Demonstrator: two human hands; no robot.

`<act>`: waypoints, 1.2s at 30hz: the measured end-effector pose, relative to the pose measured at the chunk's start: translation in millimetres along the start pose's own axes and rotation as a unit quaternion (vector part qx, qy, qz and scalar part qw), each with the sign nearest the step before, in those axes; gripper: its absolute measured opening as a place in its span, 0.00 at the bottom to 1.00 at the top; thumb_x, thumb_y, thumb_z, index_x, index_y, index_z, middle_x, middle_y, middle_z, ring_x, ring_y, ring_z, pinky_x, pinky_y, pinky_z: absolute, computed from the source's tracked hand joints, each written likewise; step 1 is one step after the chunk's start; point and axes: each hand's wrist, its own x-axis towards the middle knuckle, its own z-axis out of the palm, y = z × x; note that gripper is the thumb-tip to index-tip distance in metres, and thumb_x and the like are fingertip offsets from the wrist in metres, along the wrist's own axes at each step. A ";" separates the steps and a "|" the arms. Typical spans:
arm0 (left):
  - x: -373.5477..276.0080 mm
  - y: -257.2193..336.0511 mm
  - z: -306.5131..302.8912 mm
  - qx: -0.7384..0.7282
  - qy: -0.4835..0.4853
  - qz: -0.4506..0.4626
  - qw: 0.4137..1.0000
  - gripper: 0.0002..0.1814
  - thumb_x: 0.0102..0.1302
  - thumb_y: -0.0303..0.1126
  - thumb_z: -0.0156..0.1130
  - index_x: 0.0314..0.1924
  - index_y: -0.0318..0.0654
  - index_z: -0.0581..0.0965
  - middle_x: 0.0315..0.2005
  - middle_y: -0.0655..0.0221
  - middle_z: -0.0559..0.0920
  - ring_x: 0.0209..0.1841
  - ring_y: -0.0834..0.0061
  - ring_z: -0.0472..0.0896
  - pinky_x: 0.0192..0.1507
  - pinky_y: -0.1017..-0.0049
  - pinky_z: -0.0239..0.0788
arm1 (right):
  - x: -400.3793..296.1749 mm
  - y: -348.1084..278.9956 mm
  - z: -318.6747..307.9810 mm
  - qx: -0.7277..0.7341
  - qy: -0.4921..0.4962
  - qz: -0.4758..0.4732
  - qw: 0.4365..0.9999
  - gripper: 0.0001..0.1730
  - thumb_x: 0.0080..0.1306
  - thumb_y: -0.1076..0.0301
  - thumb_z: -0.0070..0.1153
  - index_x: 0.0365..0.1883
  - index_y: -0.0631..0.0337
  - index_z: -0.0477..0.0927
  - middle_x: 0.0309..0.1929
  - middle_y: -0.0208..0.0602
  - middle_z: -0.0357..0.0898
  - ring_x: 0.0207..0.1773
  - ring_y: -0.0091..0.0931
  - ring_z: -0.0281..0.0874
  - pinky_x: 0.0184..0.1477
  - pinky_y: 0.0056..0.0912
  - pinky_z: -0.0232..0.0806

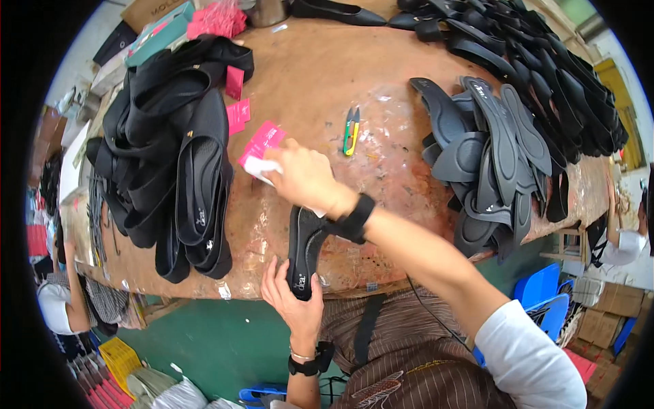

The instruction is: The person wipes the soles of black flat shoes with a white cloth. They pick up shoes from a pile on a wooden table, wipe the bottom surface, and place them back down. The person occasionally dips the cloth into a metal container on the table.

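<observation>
My left hand (294,304) grips the heel of a black slip-on shoe (302,250) at the table's near edge. White lettering marks the insole inside its heel; my right forearm hides the toe part. Stretched across and beyond the shoe, my right hand (304,174) pinches a white piece of paper or cloth (260,167). Just past these fingers is a pink printed card (264,139); whether they touch it, I cannot tell. More pink cards (238,113) lie farther off, beside the piled shoes. Yellow-and-green thread snips (351,132) rest on the table beyond my right hand.
Black shoes (202,168) are heaped on the left of the brown-covered table (388,204). Grey insoles (490,158) form a pile on the right, with more black shoes (541,66) behind. A teal box (161,36) stands far left. Parts of other people show at both sides.
</observation>
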 end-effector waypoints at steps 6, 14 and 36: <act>41.5 43.3 9.6 0.037 -0.051 -0.076 0.995 0.41 0.51 0.39 0.83 0.62 0.30 0.74 0.54 0.50 0.74 0.59 0.45 0.71 0.62 0.53 0.64 | -19.3 76.4 -93.6 0.137 0.113 0.183 0.967 0.25 0.70 0.52 0.60 0.61 0.51 0.80 0.52 0.56 0.80 0.52 0.51 0.81 0.52 0.54 0.74; 78.9 -16.9 8.2 -0.289 -0.238 -0.153 0.914 0.15 0.53 0.22 0.78 0.39 0.27 0.83 0.31 0.68 0.87 0.34 0.76 0.82 0.40 0.73 0.75 | -89.4 38.2 -78.1 0.002 0.024 -0.171 0.985 0.44 0.52 0.73 0.64 0.71 0.60 0.68 0.79 0.64 0.51 0.84 0.54 0.43 0.79 0.61 0.50; 241.5 283.2 70.2 -0.087 -0.274 0.481 0.828 0.39 0.58 0.24 0.72 0.71 0.38 0.71 0.76 0.51 0.63 0.79 0.50 0.58 0.78 0.59 0.52 | -178.2 144.0 -214.2 -0.066 0.312 0.285 0.904 0.40 0.57 0.67 0.73 0.67 0.68 0.73 0.52 0.46 0.74 0.54 0.42 0.73 0.55 0.42 0.68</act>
